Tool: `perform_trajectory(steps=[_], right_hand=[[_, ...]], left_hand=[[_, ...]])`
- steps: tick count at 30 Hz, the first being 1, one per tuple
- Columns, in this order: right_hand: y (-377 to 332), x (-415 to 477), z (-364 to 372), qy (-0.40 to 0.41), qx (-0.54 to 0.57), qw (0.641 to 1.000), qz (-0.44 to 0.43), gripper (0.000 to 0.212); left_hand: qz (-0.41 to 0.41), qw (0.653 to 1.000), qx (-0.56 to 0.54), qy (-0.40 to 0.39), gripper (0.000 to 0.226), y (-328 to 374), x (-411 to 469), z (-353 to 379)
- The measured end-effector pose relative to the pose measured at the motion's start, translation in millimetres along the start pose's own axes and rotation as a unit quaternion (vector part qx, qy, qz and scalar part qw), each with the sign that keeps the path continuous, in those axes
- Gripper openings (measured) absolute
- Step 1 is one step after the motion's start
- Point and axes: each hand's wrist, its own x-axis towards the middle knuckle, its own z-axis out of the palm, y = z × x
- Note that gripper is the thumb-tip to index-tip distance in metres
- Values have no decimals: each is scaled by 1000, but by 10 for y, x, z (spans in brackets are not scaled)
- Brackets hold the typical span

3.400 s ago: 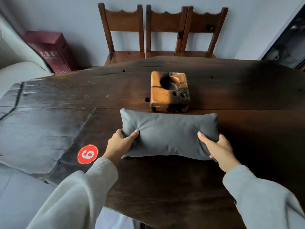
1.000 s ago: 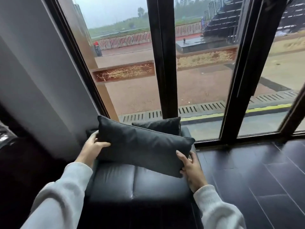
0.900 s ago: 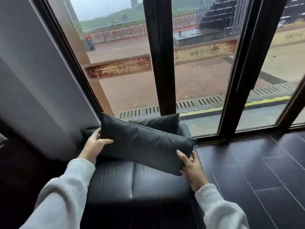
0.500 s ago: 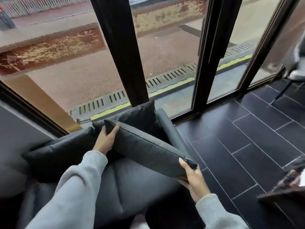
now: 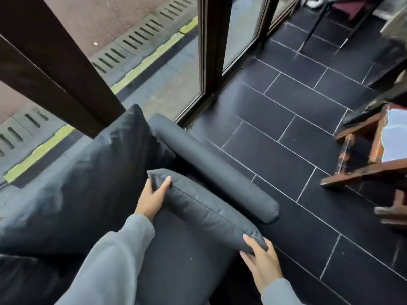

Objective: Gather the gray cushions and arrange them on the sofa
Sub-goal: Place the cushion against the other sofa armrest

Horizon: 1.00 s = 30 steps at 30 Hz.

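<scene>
fingers of the left hand pinch the far corner of the gray cushion, thumb on top, while the right hand grips the near corner with its fingers curled underneath. the cushion hangs tilted on edge over the sofa seat, just beside the armrest, with a second cushion propped against the back near the window frame.

to set it down well, i'd judge it best to lower the long edge onto the seat first, lean the face against the armrest or the back, then let go one corner at a time so it doesn't flop forward onto the tiled floor.

compared with half a second ago, the view is closer and points further down, the cushion sits lower and nearer the armrest, and the wooden stool on the right shows more fully.
</scene>
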Motion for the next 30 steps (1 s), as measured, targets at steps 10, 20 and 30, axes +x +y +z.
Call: perform_trajectory(steps=[10,20,30], right_hand=[[320,818,97,104,33,994,-7,35],[108,1057,143,88,-155,983,-52,38],[-111,405,-88,34,-508,856,-88,95]], left_hand=[[64,995,41,-59,45,-573,1086,628],[39,995,82,-49,63,-487,1516,670],[77,904,421,-7,94,-404,321,76]])
